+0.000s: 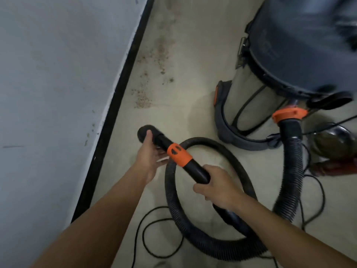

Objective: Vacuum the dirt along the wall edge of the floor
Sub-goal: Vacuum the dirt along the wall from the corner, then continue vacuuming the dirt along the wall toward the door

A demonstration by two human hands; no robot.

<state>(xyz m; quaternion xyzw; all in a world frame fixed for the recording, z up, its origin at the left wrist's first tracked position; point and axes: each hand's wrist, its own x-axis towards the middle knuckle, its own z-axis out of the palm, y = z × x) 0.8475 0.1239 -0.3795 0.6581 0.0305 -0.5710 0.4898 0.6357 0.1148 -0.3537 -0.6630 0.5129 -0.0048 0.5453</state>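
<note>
Both grips on the vacuum wand, short of the dirt.
The left grip (152,157) clasps the rounded black nozzle (143,132), thumb on top. The right grip (216,187) wraps the smooth wand (195,171) behind its orange collar (179,154). Gritty brown dirt (144,99) lies on the pale floor (193,74) beside the black skirting (116,113), just beyond the nozzle.
</note>
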